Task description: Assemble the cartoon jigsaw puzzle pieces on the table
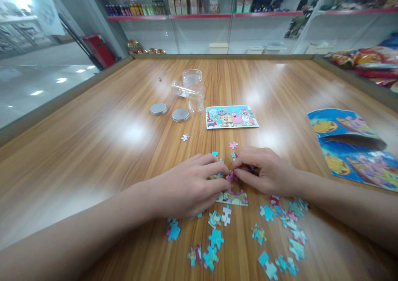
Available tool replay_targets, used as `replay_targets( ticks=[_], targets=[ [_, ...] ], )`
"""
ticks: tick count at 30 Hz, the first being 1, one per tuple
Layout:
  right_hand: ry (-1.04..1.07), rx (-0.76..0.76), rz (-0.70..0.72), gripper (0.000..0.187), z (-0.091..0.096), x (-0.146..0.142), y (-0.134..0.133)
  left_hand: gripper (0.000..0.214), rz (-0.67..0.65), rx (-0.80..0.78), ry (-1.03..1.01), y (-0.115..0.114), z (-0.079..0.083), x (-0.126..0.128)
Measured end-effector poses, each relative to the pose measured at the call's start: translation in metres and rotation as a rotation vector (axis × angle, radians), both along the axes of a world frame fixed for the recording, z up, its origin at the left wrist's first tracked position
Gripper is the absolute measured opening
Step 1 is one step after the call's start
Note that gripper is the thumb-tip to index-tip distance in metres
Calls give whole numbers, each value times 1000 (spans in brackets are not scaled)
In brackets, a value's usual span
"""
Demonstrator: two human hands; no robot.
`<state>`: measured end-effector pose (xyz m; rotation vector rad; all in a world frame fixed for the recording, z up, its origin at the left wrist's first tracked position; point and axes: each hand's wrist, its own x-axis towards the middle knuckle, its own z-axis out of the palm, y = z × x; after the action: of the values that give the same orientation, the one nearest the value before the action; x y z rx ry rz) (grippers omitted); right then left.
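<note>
My right hand [267, 171] pinches a small pink puzzle piece [231, 176] between thumb and fingers, at the edge of a partly joined puzzle [238, 198]. From the left, my left hand [192, 183] lies over the joined pieces with its fingers stretched out, the fingertips close to the pink piece. It covers much of the puzzle's left part. A single pink piece [233, 145] lies just beyond my hands. Farther off is a reference picture [232, 117] of cartoon figures.
Loose puzzle pieces [216, 239] lie scattered nearer me, with more pieces [289, 218] at right. Two clear plastic jars [195, 92] and two silver lids [180, 115] stand behind. Blue printed sheets [348, 144] lie at right. Store shelves [199, 15] line the back; a person is reflected there.
</note>
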<state>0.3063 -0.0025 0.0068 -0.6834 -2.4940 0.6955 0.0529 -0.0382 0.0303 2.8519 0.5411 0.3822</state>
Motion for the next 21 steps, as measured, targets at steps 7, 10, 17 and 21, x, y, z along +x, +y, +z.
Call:
replay_targets(
  ticks=[7,10,17,21],
  targets=[
    [16,-35,3,10,-1,1,-1,16,22,79,-112,2,-3,-3],
    [33,28,79,8,-1,1,-1,16,30,75,-143,2,-5,-4],
    [62,74,218,6,5,0,-6,15,53,32,-185,-2,-3,-1],
    [101,102,155,10,2,0,-5,17,52,27,-168,-2,0,-3]
  ],
)
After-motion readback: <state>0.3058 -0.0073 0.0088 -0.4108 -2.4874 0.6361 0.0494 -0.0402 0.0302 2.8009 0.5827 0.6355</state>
